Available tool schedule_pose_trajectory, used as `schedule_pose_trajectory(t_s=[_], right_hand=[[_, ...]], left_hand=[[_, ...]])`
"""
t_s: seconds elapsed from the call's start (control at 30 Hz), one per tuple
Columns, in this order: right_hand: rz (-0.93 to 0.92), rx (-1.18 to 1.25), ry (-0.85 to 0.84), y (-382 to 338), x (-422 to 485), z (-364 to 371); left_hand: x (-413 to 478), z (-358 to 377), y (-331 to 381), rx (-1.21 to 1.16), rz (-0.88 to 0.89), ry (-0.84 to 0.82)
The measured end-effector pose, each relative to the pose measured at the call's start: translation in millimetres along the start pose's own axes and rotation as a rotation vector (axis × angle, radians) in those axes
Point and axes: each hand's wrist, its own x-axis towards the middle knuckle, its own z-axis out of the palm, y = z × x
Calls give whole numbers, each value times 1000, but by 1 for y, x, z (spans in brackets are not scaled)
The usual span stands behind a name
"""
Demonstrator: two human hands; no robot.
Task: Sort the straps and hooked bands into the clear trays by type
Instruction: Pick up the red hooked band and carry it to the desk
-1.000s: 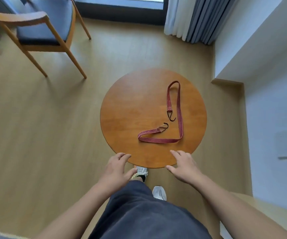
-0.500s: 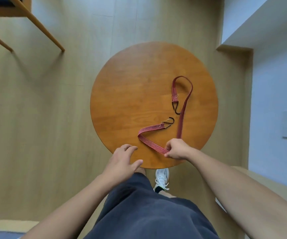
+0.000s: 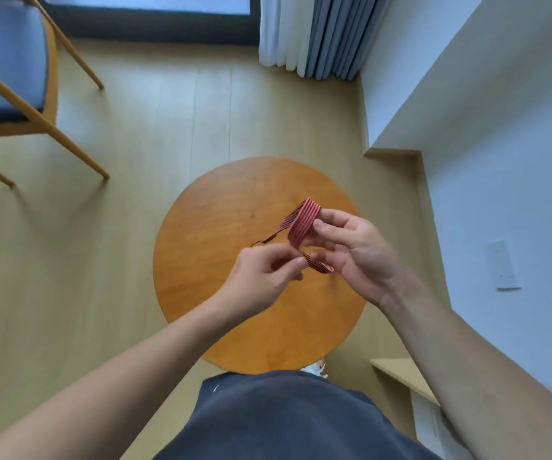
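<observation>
Fingers (image 3: 334, 215) of the right hand (image 3: 357, 257) curl round a loop of the red striped hooked band (image 3: 302, 224) and pinch it. The left hand (image 3: 261, 280) pinches the band's lower run between thumb and forefinger, just left of the right hand. The band hangs between both hands above the middle of the round wooden table (image 3: 221, 227); its dark end trails to the left, too blurred to read. The table stands on a pale wood floor (image 3: 168, 127). A wooden chair (image 3: 9, 94) with a blue seat is at the far left, a grey curtain (image 3: 317, 34) at the far side, and a white wall (image 3: 500, 161) on the right. Half a second ago the band lay spread on the tabletop with both hooks showing, pinched only by the right hand at the near edge, while the left hand held nothing by the rim. Now it is lifted clear and gathered up.
</observation>
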Motion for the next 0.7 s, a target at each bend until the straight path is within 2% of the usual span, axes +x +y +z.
schedule_pose_trajectory(t_s=[0.1, 0.17, 0.23, 0.3, 0.37, 0.47, 0.6, 0.7], right_hand=[[-25, 56, -42, -16, -19, -9], [-39, 71, -106, -26, -33, -11], [-74, 106, -171, -40, -47, -13], [-122, 124, -206, -56, -61, -18], [-206, -34, -161, -67, -75, -28], [-382, -518, -25, -65, -91, -52], [-383, -697, -284, -43, -103, -61], [-339, -771, -294, -21, -106, -55]], left_hand=[[3, -6, 23, 159, 46, 130], [0, -4, 38, 195, 101, 108], [-6, 3, 51, 145, 200, 72], [-15, 8, 69, 99, 223, 50], [-25, 11, 90, 24, 211, 43], [-39, 14, 128, -92, 204, 62], [-54, 19, 179, -253, 213, 34], [-60, 20, 203, -454, 172, 49]])
